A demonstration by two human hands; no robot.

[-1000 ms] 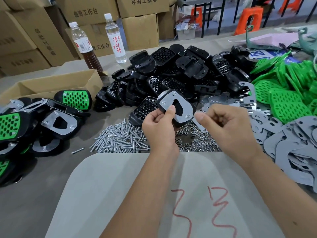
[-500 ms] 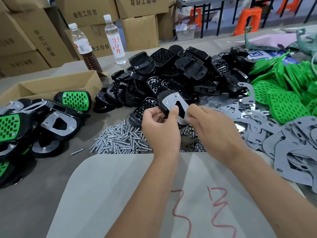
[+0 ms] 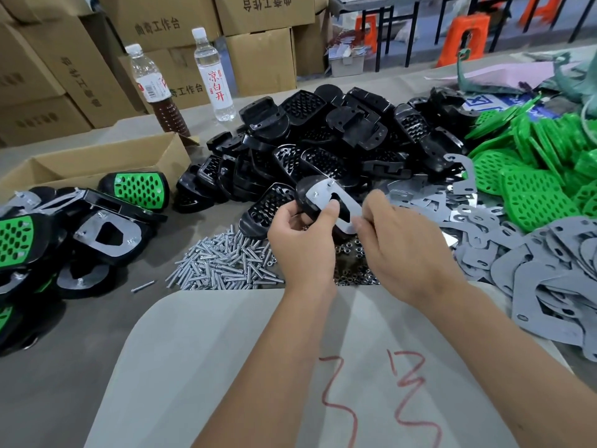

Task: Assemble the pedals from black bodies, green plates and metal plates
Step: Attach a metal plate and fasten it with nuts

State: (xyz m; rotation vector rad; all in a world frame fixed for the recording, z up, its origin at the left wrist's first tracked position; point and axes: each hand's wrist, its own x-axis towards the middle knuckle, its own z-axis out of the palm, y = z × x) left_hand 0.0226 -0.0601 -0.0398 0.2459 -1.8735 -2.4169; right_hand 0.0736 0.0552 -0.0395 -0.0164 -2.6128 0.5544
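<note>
Left hand (image 3: 302, 244) closed around a black pedal body (image 3: 305, 197), thumb pressed flat on the grey metal plate (image 3: 336, 205) seated on its upper face. Two screw tips stand up through the plate near its far edge. Right hand (image 3: 403, 250) pinches the plate's near-right edge, fingertips (image 3: 358, 225) curled against the metal; whether a nut sits between them cannot be told.

All places below taken from the held pedal body.
- Directly under it, on the table: a scatter of small nuts (image 3: 352, 270), partly hidden by both hands.
- Lower left: pile of silver screws (image 3: 223, 265), one stray screw (image 3: 143, 286) lying apart further left.
- Behind, touching distance: large heap of bare black bodies (image 3: 326, 140), perforated faces showing.
- Right: loose grey metal plates (image 3: 529, 263) spread flat, overlapping; beyond them a stack of green plates (image 3: 533, 176) with oval holes.
- Far left: finished pedals (image 3: 106, 234), some green side up, some metal side up, heaped against an open cardboard box (image 3: 97, 163).
- Far behind left: two plastic bottles (image 3: 214, 76), one clear, one with brown liquid, standing before stacked cartons (image 3: 155, 27).
- Near side, beneath the forearms: pale grey sheet (image 3: 226, 367) with red marker scrawl.
</note>
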